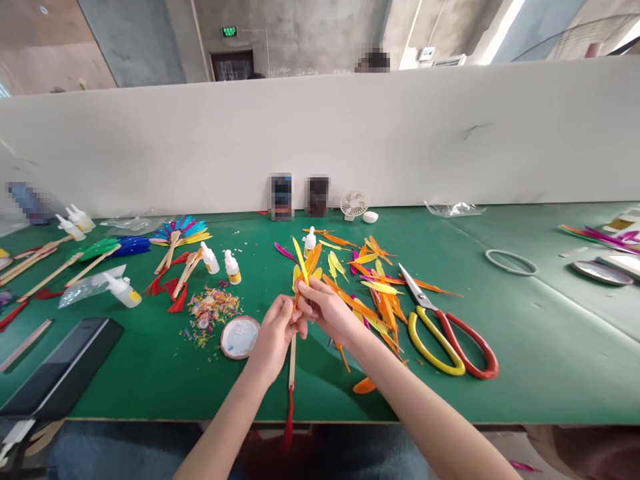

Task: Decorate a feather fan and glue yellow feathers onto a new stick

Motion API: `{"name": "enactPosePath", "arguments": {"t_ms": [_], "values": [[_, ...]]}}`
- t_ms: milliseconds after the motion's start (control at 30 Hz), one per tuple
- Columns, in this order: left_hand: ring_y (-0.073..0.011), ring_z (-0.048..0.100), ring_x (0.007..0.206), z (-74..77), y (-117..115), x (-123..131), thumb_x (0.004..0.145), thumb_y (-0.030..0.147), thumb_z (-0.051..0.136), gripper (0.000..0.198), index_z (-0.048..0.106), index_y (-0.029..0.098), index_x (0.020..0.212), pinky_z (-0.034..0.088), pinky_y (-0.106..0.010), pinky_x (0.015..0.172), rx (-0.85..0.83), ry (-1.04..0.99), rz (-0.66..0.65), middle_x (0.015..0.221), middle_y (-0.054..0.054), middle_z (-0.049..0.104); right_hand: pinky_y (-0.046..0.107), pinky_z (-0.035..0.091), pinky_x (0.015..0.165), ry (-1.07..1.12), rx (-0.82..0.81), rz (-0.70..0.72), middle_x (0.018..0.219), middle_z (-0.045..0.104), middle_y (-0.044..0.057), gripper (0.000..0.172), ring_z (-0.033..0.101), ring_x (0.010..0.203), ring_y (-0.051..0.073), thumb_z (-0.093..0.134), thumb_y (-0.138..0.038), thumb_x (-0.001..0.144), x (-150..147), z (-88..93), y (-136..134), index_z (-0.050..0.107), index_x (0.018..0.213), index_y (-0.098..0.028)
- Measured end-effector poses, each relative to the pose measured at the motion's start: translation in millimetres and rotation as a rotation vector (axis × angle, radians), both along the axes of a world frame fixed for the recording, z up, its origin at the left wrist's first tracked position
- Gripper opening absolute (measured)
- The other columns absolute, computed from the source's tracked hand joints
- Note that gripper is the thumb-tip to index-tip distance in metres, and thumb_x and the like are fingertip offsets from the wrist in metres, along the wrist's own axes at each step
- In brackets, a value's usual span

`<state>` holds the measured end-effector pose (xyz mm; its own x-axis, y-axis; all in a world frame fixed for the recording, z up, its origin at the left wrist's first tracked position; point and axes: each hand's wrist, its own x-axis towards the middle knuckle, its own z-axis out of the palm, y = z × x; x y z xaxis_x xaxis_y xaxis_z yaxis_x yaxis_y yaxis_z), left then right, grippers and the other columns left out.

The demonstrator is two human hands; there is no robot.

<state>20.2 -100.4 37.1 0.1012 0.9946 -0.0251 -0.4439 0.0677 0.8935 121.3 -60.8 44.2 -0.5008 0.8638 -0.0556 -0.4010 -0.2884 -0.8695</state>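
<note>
In the middle of the head view, my left hand (274,328) is closed round the upper end of a wooden-handled feather fan. Its flat handle (293,363) points down toward the table edge, with a red tassel (291,413) hanging from it. Yellow and orange feathers (314,259) rise above my fingers. My right hand (325,307) is pinched at the base of these feathers, touching the left fingertips; the exact contact is hidden. Loose orange, yellow and magenta feathers (385,308) lie scattered just right of my hands. A round lid (241,337) lies to their left.
Large scissors (440,333) with red and yellow handles lie to the right. Small glue bottles (233,268), a pile of colourful bits (213,312) and finished-looking feather fans (183,230) are on the left. A black case (65,363) sits front left. A white partition (250,133) stands behind.
</note>
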Motion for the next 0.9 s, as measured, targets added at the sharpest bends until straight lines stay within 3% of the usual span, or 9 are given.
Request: {"name": "enactPosePath", "arguments": {"t_ms": [167,367,500,600,700,900], "values": [[-0.0085,0.049,0.060,-8.1,-7,4,0.074,0.044,0.054,0.031,0.042,0.017,0.065,0.040,-0.023,0.059,0.079,0.066,0.140,0.062,0.004,0.042,0.017,0.025,0.030,0.033,-0.024,-0.067,0.041,0.040,-0.010,0.026,0.037,0.032,0.006,0.057,-0.039,0.070,-7,-0.2,-5,0.040,0.064,-0.020],[-0.0099,0.051,0.061,-9.8,-9,2,0.074,0.050,0.049,0.033,0.043,0.018,0.071,0.043,-0.025,0.060,0.086,0.115,0.141,0.065,0.004,0.045,0.019,0.026,0.033,-0.005,0.032,-0.118,0.040,0.041,-0.008,0.026,0.038,0.035,0.007,0.052,-0.041,0.074,-5,-3.4,-2,0.039,0.064,-0.021],[-0.0102,0.050,0.055,-9.3,-7,-5,0.074,0.052,0.047,0.035,0.046,0.017,0.078,0.041,-0.025,0.054,0.093,0.333,0.128,0.061,0.003,0.048,0.018,0.026,0.040,-0.103,0.140,-0.167,0.040,0.037,-0.009,0.031,0.031,0.038,0.004,0.051,-0.040,0.076,-2,-6.4,-2,0.036,0.059,-0.019],[-0.0086,0.042,0.047,-8.6,-7,-8,0.078,0.043,0.044,0.026,0.046,0.018,0.071,0.035,-0.021,0.048,0.154,0.574,0.113,0.051,0.006,0.041,0.019,0.025,0.042,-0.146,0.186,-0.155,0.039,0.033,-0.010,0.033,0.027,0.038,0.004,0.051,-0.040,0.076,-3,-6.5,-3,0.034,0.058,-0.019],[-0.0081,0.035,0.046,-7.5,-11,-8,0.081,0.035,0.039,0.024,0.045,0.018,0.066,0.029,-0.021,0.046,0.260,0.775,0.193,0.050,0.006,0.036,0.019,0.023,0.042,-0.120,0.158,-0.116,0.038,0.035,-0.010,0.030,0.028,0.039,0.004,0.052,-0.042,0.075,-3,-4.2,-4,0.037,0.061,-0.019],[-0.0094,0.035,0.046,-4.2,-16,-4,0.084,0.028,0.032,0.026,0.040,0.019,0.061,0.027,-0.022,0.046,0.426,0.909,0.259,0.052,0.004,0.039,0.020,0.021,0.040,0.050,0.002,0.043,0.036,0.038,-0.008,0.026,0.030,0.038,0.006,0.057,-0.041,0.071,1,-1.2,-3,0.044,0.066,-0.019]]}}
